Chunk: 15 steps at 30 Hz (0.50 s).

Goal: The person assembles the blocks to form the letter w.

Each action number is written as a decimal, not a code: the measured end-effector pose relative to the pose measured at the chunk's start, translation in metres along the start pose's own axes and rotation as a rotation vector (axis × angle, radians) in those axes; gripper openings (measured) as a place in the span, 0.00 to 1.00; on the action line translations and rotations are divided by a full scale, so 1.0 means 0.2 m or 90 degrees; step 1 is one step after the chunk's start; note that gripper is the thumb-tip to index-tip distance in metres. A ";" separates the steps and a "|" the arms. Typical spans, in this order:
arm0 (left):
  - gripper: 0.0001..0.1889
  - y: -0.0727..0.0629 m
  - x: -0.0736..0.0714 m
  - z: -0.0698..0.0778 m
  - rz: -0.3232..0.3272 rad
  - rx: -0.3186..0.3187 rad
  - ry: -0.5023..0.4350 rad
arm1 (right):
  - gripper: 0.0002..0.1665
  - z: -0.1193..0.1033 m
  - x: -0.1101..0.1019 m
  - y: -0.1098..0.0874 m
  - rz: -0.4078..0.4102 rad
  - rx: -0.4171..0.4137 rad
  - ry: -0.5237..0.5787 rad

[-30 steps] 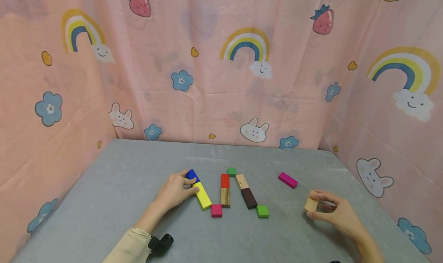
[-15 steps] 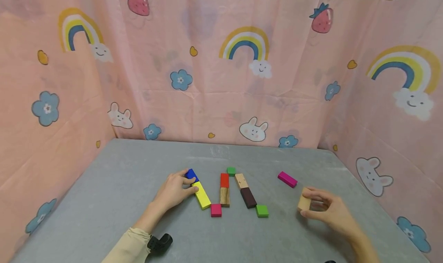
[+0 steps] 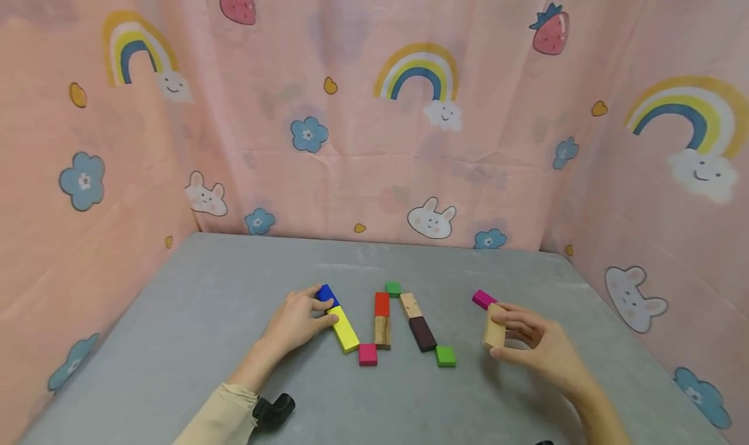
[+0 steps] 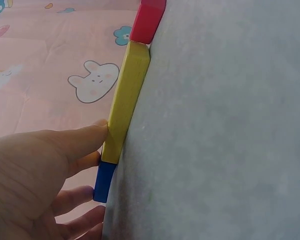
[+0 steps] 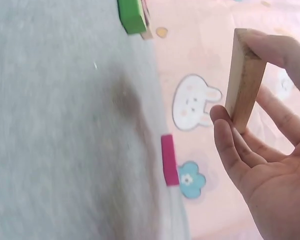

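Note:
My left hand (image 3: pixel 297 320) rests along a blue block (image 3: pixel 326 294) and a yellow block (image 3: pixel 344 330), laid end to end in a slanting line. In the left wrist view, the thumb touches the yellow block's side and other fingertips lie at the blue block. A pale wooden block (image 3: pixel 494 326) is pinched between thumb and fingers of my right hand (image 3: pixel 541 347), held above the table, with its shadow below. From the head view it partly covers a magenta block (image 3: pixel 483 298) lying behind. The right wrist view shows the wooden block (image 5: pixel 247 82) tilted, fingertips at its ends.
A crimson block (image 3: pixel 368 354) sits at the yellow block's near end. Right of it run red (image 3: pixel 381 304) and brown-grained (image 3: pixel 382 332) blocks, then pale speckled (image 3: pixel 411 305) and dark brown (image 3: pixel 422 334) ones. Green blocks (image 3: pixel 445 356) mark two ends. A pink curtain (image 3: pixel 351 191) hangs behind the grey table.
My right hand has moved left with the wooden block, which now overlaps the magenta block in the head view. The left hand and the arranged blocks stay where they were.

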<state>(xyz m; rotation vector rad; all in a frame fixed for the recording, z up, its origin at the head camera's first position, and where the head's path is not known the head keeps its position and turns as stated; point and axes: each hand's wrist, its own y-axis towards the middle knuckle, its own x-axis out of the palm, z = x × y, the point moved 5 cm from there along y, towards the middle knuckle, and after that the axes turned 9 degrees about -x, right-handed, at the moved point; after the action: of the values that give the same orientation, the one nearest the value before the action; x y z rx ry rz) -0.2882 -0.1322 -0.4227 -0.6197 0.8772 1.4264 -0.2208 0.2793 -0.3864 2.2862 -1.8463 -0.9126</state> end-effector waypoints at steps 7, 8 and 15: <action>0.22 0.00 0.00 0.00 0.001 -0.002 -0.005 | 0.30 0.03 0.09 0.09 -0.047 0.028 -0.031; 0.22 0.00 0.00 0.00 0.002 -0.001 -0.004 | 0.30 0.04 0.10 0.11 -0.050 0.028 -0.043; 0.22 0.00 0.00 0.01 -0.001 -0.002 0.005 | 0.28 0.12 0.16 0.20 -0.073 0.026 -0.096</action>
<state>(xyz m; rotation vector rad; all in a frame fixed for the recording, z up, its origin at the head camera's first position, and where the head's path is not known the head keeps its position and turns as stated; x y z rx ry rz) -0.2873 -0.1302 -0.4209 -0.6275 0.8806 1.4253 -0.2651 0.2463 -0.4034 2.4313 -1.8208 -1.1018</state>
